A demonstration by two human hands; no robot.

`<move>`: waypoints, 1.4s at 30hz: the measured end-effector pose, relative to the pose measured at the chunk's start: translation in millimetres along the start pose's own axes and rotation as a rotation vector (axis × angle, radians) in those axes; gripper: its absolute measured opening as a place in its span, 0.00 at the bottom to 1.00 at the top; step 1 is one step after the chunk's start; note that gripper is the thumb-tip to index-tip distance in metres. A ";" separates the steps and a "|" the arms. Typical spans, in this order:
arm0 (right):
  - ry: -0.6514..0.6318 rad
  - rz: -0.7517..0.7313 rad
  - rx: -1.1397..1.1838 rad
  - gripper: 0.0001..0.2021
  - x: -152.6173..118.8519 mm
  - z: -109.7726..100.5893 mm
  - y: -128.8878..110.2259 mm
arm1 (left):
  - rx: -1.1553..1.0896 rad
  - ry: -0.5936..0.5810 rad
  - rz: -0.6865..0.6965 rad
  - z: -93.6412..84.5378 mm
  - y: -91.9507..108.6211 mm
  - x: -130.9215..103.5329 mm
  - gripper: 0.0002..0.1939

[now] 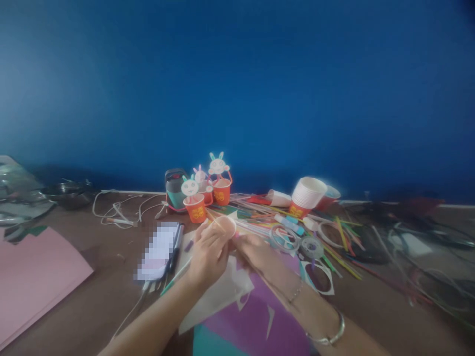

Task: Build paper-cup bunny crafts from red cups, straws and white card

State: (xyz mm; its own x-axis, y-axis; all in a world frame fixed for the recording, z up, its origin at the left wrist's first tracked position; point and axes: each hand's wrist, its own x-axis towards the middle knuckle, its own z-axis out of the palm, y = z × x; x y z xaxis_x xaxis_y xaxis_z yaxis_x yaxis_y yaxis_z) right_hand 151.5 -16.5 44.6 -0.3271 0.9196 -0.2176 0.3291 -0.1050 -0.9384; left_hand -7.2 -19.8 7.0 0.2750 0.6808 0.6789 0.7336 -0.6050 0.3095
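My left hand (208, 254) and my right hand (256, 252) meet over the table, both gripping a small round pale paper disc (224, 225) held up between the fingertips. A thin stick runs down from the disc past my left hand, though blur hides how it joins. Under my hands lie white paper scraps (222, 291) and a purple sheet (256, 326). Just beyond stand three orange paper cups with rabbit faces (208, 195).
A phone (159, 249) lies left of my hands, a pink sheet (33, 277) far left. A stack of white cups (307, 194), coloured straws (334, 247), tape rolls (284, 237) and cables crowd the right. A green-black jar (175, 188) stands by the blue wall.
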 end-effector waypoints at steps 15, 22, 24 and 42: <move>-0.068 0.088 0.182 0.16 -2.9 0.6 -4.7 | -0.038 0.007 -0.008 -1.9 -1.4 1.9 0.15; 0.233 -0.144 -0.376 0.11 -7.5 2.1 -6.1 | -0.025 0.033 -0.018 -1.5 1.0 3.4 0.15; 0.160 -0.088 -0.292 0.14 -7.9 1.7 -6.0 | -0.064 0.006 -0.036 -1.8 1.2 3.5 0.14; 0.004 0.032 -0.067 0.17 -9.8 -3.6 -14.7 | -0.063 -0.014 -0.072 -0.6 -7.4 5.7 0.12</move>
State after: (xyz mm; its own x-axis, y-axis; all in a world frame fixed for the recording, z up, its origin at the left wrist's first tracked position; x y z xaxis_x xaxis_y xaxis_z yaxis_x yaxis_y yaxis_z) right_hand 153.0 -22.6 61.5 -0.3118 0.9176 -0.2464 0.3980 -0.1094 -0.9108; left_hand -11.4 -11.7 9.0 0.2318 0.7289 0.6442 0.7112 -0.5788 0.3990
